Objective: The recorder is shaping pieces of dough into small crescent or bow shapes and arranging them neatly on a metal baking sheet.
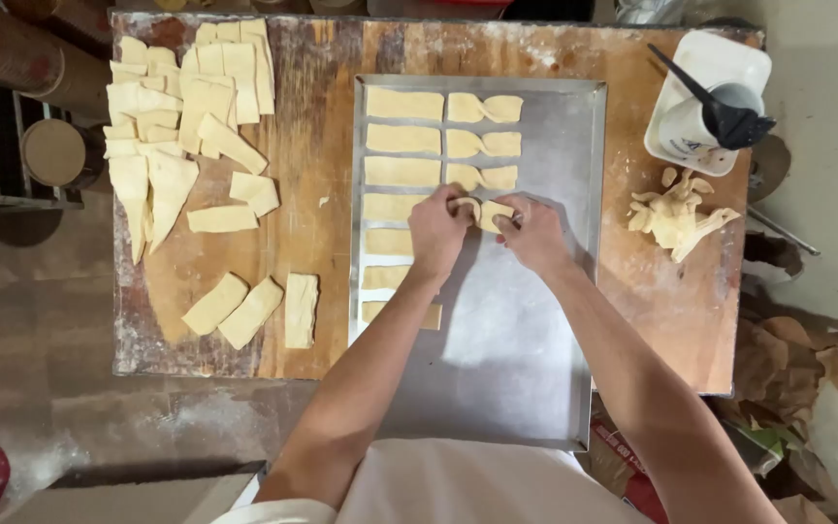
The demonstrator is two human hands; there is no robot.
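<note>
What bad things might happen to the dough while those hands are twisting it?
The thin dough strip held between the left hand and right hand might tear if twisted hard. It sits close under the twisted piece above it on the metal tray, so they may stick together.

Floured wooden table on a grey floor (dusty, worn).
</note>
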